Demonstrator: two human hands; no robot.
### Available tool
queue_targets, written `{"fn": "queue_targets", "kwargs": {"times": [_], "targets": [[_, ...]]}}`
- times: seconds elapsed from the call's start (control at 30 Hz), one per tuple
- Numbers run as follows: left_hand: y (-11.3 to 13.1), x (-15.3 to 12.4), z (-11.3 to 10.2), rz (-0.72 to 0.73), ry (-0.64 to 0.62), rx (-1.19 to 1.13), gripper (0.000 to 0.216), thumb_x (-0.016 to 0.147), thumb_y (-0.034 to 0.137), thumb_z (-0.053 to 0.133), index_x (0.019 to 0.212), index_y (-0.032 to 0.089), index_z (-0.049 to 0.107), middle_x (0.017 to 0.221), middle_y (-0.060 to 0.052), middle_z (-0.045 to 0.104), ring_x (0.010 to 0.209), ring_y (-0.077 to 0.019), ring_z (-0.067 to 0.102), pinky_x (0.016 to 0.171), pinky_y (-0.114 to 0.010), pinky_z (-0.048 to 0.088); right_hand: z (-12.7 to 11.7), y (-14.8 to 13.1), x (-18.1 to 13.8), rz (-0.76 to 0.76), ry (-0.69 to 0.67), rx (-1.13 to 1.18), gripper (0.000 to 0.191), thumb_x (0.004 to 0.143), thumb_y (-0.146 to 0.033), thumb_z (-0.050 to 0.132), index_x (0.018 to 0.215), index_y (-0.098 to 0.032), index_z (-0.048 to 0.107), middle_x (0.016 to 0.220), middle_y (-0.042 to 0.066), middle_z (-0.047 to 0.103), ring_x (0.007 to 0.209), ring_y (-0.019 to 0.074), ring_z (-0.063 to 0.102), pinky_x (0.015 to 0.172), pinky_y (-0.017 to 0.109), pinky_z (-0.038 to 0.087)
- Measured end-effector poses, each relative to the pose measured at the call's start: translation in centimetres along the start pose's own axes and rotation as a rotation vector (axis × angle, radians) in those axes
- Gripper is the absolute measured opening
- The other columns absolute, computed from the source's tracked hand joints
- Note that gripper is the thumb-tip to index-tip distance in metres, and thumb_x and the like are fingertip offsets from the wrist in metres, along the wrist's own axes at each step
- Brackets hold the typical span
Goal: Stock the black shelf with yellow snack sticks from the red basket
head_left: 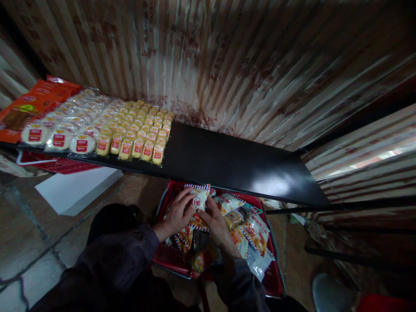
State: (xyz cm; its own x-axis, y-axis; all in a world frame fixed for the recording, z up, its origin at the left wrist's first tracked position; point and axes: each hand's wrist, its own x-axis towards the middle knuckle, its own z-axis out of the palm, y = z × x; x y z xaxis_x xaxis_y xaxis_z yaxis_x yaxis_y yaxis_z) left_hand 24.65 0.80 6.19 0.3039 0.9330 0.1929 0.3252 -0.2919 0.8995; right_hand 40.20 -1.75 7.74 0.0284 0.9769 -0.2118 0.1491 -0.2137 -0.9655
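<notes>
Between my two hands is a white snack bag point(199, 198) with a red-and-blue striped edge and red lettering. My left hand point(178, 212) grips its left side, fingers bent over the front. On the right side, my right hand point(214, 219) holds it with the thumb across the lower front. Both hands are above a red basket point(271, 264) filled with more snack bags point(256, 232), some with the same striped edges. The basket sits below the front edge of a black shelf point(227, 156).
Rows of small yellow packaged cakes point(138, 147) and round white packaged cakes point(82, 144) cover the shelf's left part, beside orange packets point(29, 108). Under it are another red basket point(71, 167) and a white box point(78, 190). A patterned curtain point(195, 56) hangs behind.
</notes>
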Motion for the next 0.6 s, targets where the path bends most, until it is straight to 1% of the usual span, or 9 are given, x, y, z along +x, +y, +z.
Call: {"fn": "queue_targets", "kwargs": {"times": [0.07,0.13,0.2,0.27,0.37,0.47,0.53,0.6], "targets": [[-0.4,0.1,0.3,-0.038,0.035,0.009,0.035,0.091,0.027,0.041,0.12,0.017,0.057,0.141,-0.012,0.049,0.132,-0.0203,0.044,0.113,-0.038,0.036,0.2,1.0,0.0,0.019,0.061,0.112,0.068,0.077,-0.035,0.057,0.141,-0.02,0.04,0.138,0.011,0.056,0.121,0.0262,0.057,0.101,0.042,0.048],[-1.0,0.2,0.9,-0.143,0.089,0.01,0.039,0.09,0.027,0.044,0.126,0.015,0.053,0.139,-0.013,0.051,0.13,-0.0208,0.047,0.111,-0.039,0.038,0.4,2.1,0.0,0.058,0.127,0.185,0.068,0.076,-0.03,0.053,0.141,-0.018,0.04,0.135,0.012,0.058,0.117,0.0278,0.061,0.095,0.042,0.051],[-1.7,0.2,1.4,-0.286,0.105,-0.018,0.046,0.089,0.029,0.047,0.132,0.014,0.046,0.136,-0.014,0.054,0.124,-0.0213,0.052,0.107,-0.039,0.042,0.4,2.8,0.1,0.082,0.127,0.195,0.067,0.076,-0.028,0.049,0.141,-0.018,0.041,0.132,0.013,0.06,0.111,0.0288,0.064,0.089,0.042,0.054],[-2.3,0.2,2.0,-0.388,0.065,-0.071,0.048,0.089,0.033,0.049,0.133,0.015,0.046,0.133,-0.013,0.058,0.118,-0.021,0.057,0.104,-0.037,0.044,0.4,3.2,0.3,0.09,0.117,0.224,0.064,0.074,-0.027,0.05,0.138,-0.018,0.046,0.128,0.013,0.063,0.105,0.029,0.066,0.085,0.042,0.054],[-2.8,0.1,2.6,-0.46,0.018,-0.159,0.046,0.088,0.04,0.052,0.129,0.021,0.051,0.126,-0.008,0.064,0.114,-0.0211,0.061,0.099,-0.034,0.046,0.5,3.4,0.5,0.112,0.167,0.385,0.058,0.066,-0.024,0.059,0.124,-0.022,0.057,0.12,0.009,0.068,0.1,0.0275,0.067,0.087,0.04,0.053],[-2.6,0.1,3.1,-0.541,0.039,-0.259,0.049,0.086,0.047,0.056,0.127,0.02,0.054,0.121,-0.009,0.067,0.109,-0.0228,0.063,0.093,-0.033,0.049,0.8,3.5,0.6,0.165,0.211,0.558,0.051,0.058,-0.02,0.065,0.109,-0.025,0.063,0.109,0.003,0.072,0.096,0.0259,0.067,0.086,0.037,0.052],[-2.2,0.2,3.2,-0.596,0.023,-0.307,0.048,0.084,0.05,0.057,0.119,0.017,0.059,0.114,-0.011,0.07,0.104,-0.0243,0.065,0.088,-0.033,0.05,0.9,3.5,0.5,0.199,0.221,0.62,0.052,0.055,-0.018,0.066,0.106,-0.026,0.063,0.102,0.002,0.073,0.091,0.0255,0.068,0.082,0.036,0.053],[-1.7,0.3,3.2,-0.628,0.022,-0.333,0.045,0.081,0.052,0.061,0.107,0.015,0.064,0.106,-0.011,0.072,0.098,-0.0246,0.067,0.085,-0.032,0.051,0.9,3.3,0.3,0.213,0.206,0.648,0.054,0.054,-0.019,0.066,0.108,-0.027,0.063,0.098,0.001,0.073,0.087,0.0253,0.069,0.08,0.037,0.053]]}}
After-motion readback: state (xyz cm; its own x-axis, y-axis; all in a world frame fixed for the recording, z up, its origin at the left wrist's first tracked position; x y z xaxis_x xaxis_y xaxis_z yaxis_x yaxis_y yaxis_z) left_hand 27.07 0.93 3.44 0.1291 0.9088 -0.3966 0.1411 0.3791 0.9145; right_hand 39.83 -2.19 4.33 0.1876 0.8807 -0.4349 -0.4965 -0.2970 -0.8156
